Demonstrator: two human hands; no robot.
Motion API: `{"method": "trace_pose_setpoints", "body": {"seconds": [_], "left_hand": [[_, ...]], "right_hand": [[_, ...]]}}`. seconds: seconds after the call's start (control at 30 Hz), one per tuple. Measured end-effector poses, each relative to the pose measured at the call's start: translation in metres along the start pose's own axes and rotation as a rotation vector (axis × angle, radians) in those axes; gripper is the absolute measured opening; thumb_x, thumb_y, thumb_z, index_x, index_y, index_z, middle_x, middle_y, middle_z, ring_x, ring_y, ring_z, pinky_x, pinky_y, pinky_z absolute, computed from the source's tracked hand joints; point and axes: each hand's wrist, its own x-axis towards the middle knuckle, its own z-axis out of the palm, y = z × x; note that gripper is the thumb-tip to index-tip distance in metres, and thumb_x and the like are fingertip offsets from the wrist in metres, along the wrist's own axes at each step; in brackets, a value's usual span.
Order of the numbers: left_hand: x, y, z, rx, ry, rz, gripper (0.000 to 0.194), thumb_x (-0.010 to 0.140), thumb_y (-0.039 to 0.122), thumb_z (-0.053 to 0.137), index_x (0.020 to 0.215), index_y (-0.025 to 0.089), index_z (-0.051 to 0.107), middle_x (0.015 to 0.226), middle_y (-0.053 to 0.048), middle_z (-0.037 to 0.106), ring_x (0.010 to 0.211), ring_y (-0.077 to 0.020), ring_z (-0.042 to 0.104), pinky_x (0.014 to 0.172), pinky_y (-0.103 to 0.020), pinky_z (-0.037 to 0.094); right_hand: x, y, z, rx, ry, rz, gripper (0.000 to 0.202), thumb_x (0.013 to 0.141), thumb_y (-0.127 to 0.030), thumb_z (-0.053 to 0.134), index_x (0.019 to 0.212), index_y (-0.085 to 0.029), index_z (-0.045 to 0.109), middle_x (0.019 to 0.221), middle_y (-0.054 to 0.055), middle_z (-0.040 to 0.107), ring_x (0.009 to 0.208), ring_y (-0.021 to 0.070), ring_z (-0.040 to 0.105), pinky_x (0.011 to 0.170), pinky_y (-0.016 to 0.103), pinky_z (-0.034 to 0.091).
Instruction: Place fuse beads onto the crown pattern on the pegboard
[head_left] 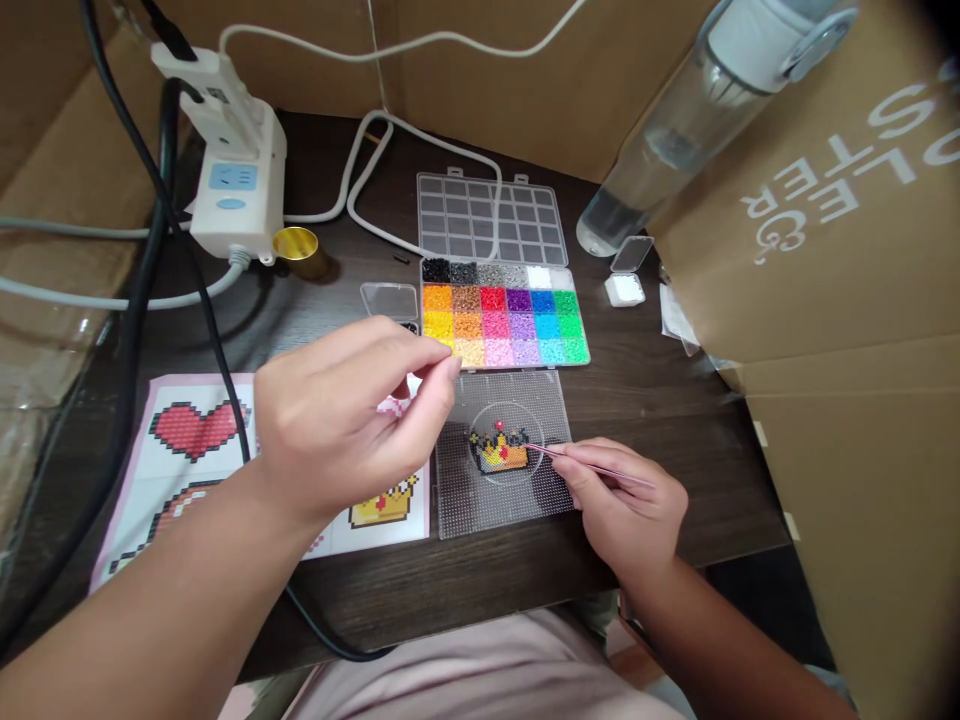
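My right hand (630,505) grips pink tweezers (600,465), their tips touching or just over the right side of a crown made of small beads (501,452). The crown is yellow with a dark outline and red spots, and it sits on a clear pegboard (465,510). My left hand (352,410) is pinched at the front left corner of a bead box (581,358), by the yellow and pale orange compartments. Whatever may be between those fingertips is too small to make out. Part of a printed pattern sheet (262,500) lies hidden under my left hand and forearm.
The bead box's clear lid (491,215) lies open behind it. A small white-filled case (625,290) and a tall water bottle (667,150) are at the right. A power strip (240,190), a gold cup (300,250) and cables occupy the left. Cardboard walls (495,90) surround the table.
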Motion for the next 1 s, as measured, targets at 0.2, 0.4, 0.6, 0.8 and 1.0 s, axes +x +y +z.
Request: {"method": "trace_pose_setpoints", "body": {"seconds": [0.2,0.4,0.6,0.8,1.0], "left_hand": [[0.0001,0.0006,0.0001,0.004,-0.040,-0.022,0.012,0.073,0.016,0.066,0.081,0.024,0.063,0.066,0.004,0.062,0.057,-0.0110,0.056,0.048,-0.027,0.041],[0.0006,0.0014,-0.0004,0.001,-0.032,-0.026,0.010,0.073,0.014,0.066,0.080,0.021,0.064,0.064,0.002,0.061,0.058,-0.0110,0.056,0.049,-0.028,0.040],[0.0012,0.0012,-0.0004,0.006,-0.044,-0.020,0.009,0.073,0.014,0.065,0.079,0.021,0.064,0.064,0.003,0.061,0.057,-0.0107,0.056,0.048,-0.027,0.040],[0.0022,0.0039,-0.0017,0.021,-0.079,-0.053,0.006,0.078,0.018,0.062,0.079,0.024,0.063,0.065,0.003,0.062,0.058,-0.0115,0.056,0.048,-0.028,0.041],[0.0021,0.0041,-0.0019,0.017,-0.076,-0.056,0.005,0.078,0.019,0.062,0.079,0.024,0.063,0.064,0.003,0.062,0.057,-0.0122,0.056,0.048,-0.029,0.041]], "right_hand": [[0.0026,-0.0027,0.0037,-0.013,0.024,-0.079,0.019,0.073,-0.008,0.072,0.084,-0.024,0.076,0.079,0.005,0.075,0.064,0.0180,0.069,0.058,0.032,0.059],[0.0035,-0.0036,0.0062,-0.036,-0.010,-0.099,0.021,0.073,-0.006,0.072,0.084,-0.024,0.076,0.079,0.004,0.075,0.065,0.0172,0.069,0.058,0.030,0.059],[0.0037,-0.0026,0.0063,-0.070,0.018,-0.077,0.013,0.075,-0.012,0.072,0.081,-0.022,0.076,0.077,0.005,0.075,0.064,0.0186,0.069,0.057,0.031,0.060],[0.0040,-0.0020,0.0062,-0.072,0.006,-0.081,0.017,0.074,-0.011,0.072,0.084,-0.024,0.076,0.079,0.005,0.075,0.065,0.0187,0.070,0.059,0.032,0.060],[0.0035,-0.0005,0.0069,-0.073,0.011,-0.086,0.018,0.074,-0.010,0.073,0.084,-0.024,0.076,0.081,0.004,0.076,0.068,0.0190,0.070,0.061,0.032,0.060]]}}
